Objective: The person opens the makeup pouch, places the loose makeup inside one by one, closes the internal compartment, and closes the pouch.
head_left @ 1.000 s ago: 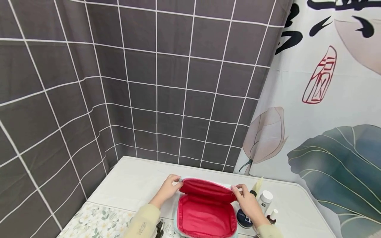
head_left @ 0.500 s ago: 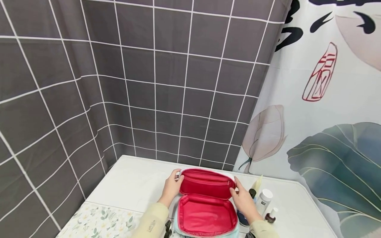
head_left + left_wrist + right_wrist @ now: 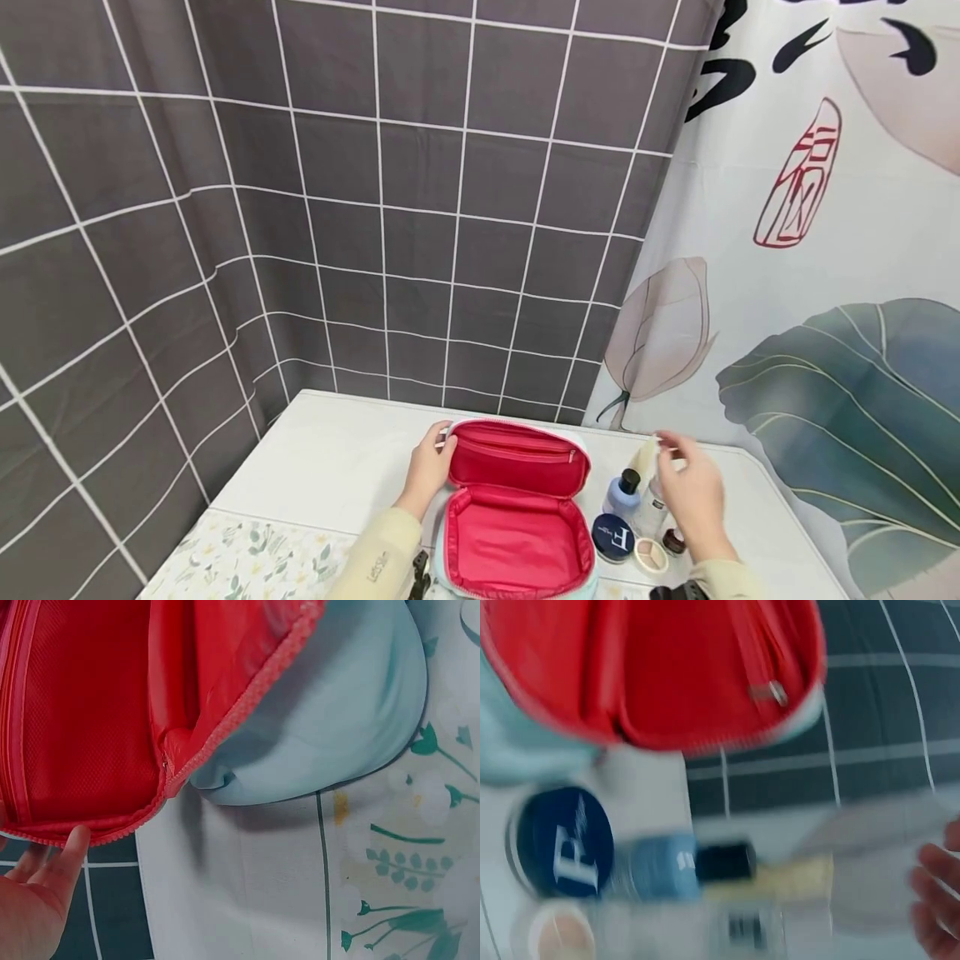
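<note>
A light blue toiletry bag with a red lining (image 3: 517,542) lies unzipped, its lid (image 3: 517,458) standing up at the back. My left hand (image 3: 427,468) pinches the lid's left edge, thumb on the red inside and fingers behind, as the left wrist view shows at the zipper (image 3: 112,834). My right hand (image 3: 693,492) is in the air over the bottles on the right, holding nothing; its loosely curved fingers (image 3: 934,900) show at the right wrist view's edge. Nearest to it are a pale yellow tube (image 3: 643,457) and a clear bottle (image 3: 651,510), partly hidden by the hand.
Right of the bag stand a blue bottle with a black cap (image 3: 622,493), a dark blue round jar marked F (image 3: 612,536), a round compact with beige sections (image 3: 651,556) and a small brown bottle (image 3: 673,542). A grey checked curtain (image 3: 420,250) hangs behind the white table (image 3: 337,450).
The lid has tipped further back. My right hand has let go of its right edge and moved right, over the bottles. My left hand has stayed on the lid.
</note>
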A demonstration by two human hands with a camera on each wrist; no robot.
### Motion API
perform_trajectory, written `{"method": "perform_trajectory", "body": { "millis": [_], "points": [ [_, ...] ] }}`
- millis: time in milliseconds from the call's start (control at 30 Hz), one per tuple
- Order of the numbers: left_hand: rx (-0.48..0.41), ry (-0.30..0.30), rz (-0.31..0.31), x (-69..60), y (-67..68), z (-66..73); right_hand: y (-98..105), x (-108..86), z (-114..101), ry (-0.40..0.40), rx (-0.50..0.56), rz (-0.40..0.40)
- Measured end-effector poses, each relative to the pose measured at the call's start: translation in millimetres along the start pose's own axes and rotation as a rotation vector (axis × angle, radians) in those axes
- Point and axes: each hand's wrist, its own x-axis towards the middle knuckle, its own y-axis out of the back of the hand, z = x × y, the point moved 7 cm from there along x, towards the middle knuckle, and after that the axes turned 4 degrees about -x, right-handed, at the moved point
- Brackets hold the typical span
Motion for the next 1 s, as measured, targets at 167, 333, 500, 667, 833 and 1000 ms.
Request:
{"method": "perform_trajectory", "body": {
  "millis": [167, 333, 500, 667, 833, 1000],
  "points": [
    [0.003, 0.0, -0.007, 1.5, -0.4, 0.7, 14, 2.8, 51, -0.175, -0.07, -0.078],
    [-0.002, 0.009, -0.022, 0.5, -1.4, 0.0, -13, -17.6, 96, -0.199, -0.129, -0.489],
    [-0.006, 0.021, -0.028, -1.2, -2.0, -1.7, -30, -36.1, 113, -0.19, -0.105, -0.602],
    [-0.006, 0.028, -0.038, -3.1, -2.4, -3.1, -35, -42.7, 113, -0.18, -0.095, -0.601],
    [-0.002, 0.027, -0.035, -3.1, -4.3, -5.1, -34, -43.8, 117, -0.169, -0.109, -0.587],
    [0.0, 0.038, -0.036, -1.9, -4.3, -6.2, -29, -40.6, 114, -0.142, -0.134, -0.564]
  ]
}}
